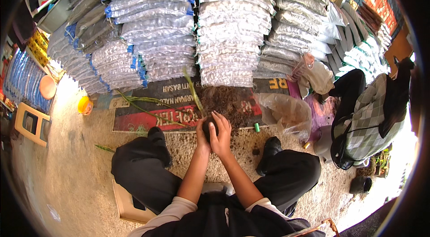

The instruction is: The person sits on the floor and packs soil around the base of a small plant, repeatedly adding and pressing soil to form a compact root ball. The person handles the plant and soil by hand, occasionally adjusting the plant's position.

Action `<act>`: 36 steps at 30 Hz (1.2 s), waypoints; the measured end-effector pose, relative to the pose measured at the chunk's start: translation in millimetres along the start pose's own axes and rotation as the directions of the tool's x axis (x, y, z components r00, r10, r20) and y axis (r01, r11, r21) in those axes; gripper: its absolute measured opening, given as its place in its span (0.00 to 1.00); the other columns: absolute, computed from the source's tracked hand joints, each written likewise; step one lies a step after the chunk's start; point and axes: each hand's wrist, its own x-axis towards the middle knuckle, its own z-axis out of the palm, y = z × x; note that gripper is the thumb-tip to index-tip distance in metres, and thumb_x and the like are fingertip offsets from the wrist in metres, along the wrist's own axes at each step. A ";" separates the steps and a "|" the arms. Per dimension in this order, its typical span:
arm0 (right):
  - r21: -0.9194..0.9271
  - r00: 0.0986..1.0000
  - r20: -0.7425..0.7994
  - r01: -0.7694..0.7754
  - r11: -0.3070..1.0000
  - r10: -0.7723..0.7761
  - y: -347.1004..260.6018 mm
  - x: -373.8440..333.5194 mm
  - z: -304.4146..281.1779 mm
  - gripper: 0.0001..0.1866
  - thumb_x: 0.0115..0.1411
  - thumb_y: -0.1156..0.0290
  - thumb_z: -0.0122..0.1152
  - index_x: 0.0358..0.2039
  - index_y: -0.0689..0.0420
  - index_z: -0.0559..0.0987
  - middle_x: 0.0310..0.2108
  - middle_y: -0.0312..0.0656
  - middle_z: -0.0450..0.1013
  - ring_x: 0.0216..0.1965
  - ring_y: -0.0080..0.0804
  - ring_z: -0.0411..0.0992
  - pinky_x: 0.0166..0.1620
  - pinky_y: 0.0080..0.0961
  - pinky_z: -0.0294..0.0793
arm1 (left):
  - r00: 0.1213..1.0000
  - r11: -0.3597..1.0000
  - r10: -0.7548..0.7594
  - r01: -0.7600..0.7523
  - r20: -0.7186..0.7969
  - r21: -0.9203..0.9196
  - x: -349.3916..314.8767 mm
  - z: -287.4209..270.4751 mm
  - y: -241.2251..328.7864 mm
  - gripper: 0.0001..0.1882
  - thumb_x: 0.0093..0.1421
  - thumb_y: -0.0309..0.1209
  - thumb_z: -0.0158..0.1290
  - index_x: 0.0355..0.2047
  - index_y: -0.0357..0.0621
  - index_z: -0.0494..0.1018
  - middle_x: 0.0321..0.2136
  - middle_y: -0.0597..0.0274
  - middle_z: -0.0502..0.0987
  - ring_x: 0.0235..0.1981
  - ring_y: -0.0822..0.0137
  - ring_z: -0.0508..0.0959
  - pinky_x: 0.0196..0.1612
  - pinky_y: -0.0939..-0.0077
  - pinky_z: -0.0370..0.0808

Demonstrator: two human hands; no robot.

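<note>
Between my knees, my left hand (pixel 203 135) and my right hand (pixel 220 134) are wrapped round the two sides of a small black plant pot (pixel 208 128). Most of its wall is hidden by my fingers. A green, upright leaf (pixel 193 91) rises just beyond my hands and seems to grow from the pot; its base is hard to make out. Right behind my fingers lies a heap of dark, loose soil (pixel 224 102) on a printed banner (pixel 127 120). Long green leaves (pixel 154 100) are spread over the banner to the left.
Stacks of filled clear bags (pixel 235 26) line the far side. A crumpled plastic bag (pixel 289 114) and a small green cylinder (pixel 256 127) lie to the right. Another person in a checked shirt (pixel 369 107) crouches there. An orange tub (pixel 85 105) and a beige stool (pixel 32 123) stand left.
</note>
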 end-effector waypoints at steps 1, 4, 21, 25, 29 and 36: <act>0.037 0.999 0.022 -0.034 0.999 0.033 7.6 1.2 1.8 0.23 0.61 0.60 0.43 0.51 0.61 0.67 0.51 0.51 0.62 0.54 0.47 0.59 0.58 0.43 0.48 | 0.998 1.000 -0.024 0.024 -0.063 -0.003 4.1 -1.7 -0.6 0.16 0.55 0.45 0.45 0.33 0.46 0.72 0.31 0.64 0.74 0.32 0.67 0.75 0.37 0.71 0.73; 0.222 0.992 0.062 -0.121 0.967 0.110 14.7 0.3 10.9 0.24 0.61 0.58 0.42 0.52 0.62 0.65 0.52 0.52 0.62 0.54 0.47 0.58 0.57 0.40 0.49 | 0.994 0.997 -0.048 0.041 -0.099 -0.072 6.8 -10.9 10.2 0.16 0.54 0.44 0.46 0.32 0.46 0.72 0.30 0.64 0.75 0.30 0.66 0.76 0.36 0.71 0.74; -0.086 0.725 0.246 -0.645 0.759 0.644 123.6 -9.0 15.1 0.34 0.60 0.49 0.41 0.59 0.60 0.53 0.59 0.51 0.52 0.58 0.46 0.54 0.58 0.48 0.47 | 0.943 0.999 0.029 -0.021 -0.330 0.026 46.1 -39.7 35.8 0.21 0.51 0.44 0.53 0.40 0.45 0.69 0.33 0.57 0.73 0.31 0.61 0.76 0.31 0.64 0.75; 0.014 0.502 0.218 -0.859 0.512 0.837 170.8 -17.4 30.8 0.32 0.61 0.52 0.42 0.59 0.60 0.55 0.55 0.51 0.57 0.54 0.44 0.59 0.53 0.38 0.59 | 0.908 0.992 -0.075 0.108 -0.413 0.058 59.2 -47.3 35.1 0.25 0.49 0.45 0.55 0.44 0.44 0.67 0.38 0.54 0.71 0.34 0.58 0.75 0.33 0.62 0.75; 0.042 0.549 0.031 -0.836 0.548 0.835 202.6 2.1 54.9 0.29 0.61 0.55 0.45 0.56 0.61 0.59 0.53 0.50 0.59 0.52 0.43 0.61 0.51 0.36 0.62 | 0.891 0.995 -0.084 0.096 -0.447 0.004 72.0 -53.5 37.0 0.27 0.48 0.45 0.55 0.45 0.45 0.67 0.42 0.53 0.70 0.40 0.57 0.74 0.38 0.60 0.74; -0.263 0.857 0.139 -0.450 0.853 0.495 238.4 74.5 73.5 0.28 0.57 0.64 0.52 0.55 0.60 0.59 0.58 0.51 0.52 0.56 0.49 0.55 0.54 0.40 0.58 | 0.871 0.995 -0.101 0.078 -0.482 -0.068 92.7 -74.9 16.2 0.19 0.53 0.44 0.49 0.41 0.48 0.69 0.38 0.55 0.73 0.37 0.58 0.76 0.37 0.60 0.76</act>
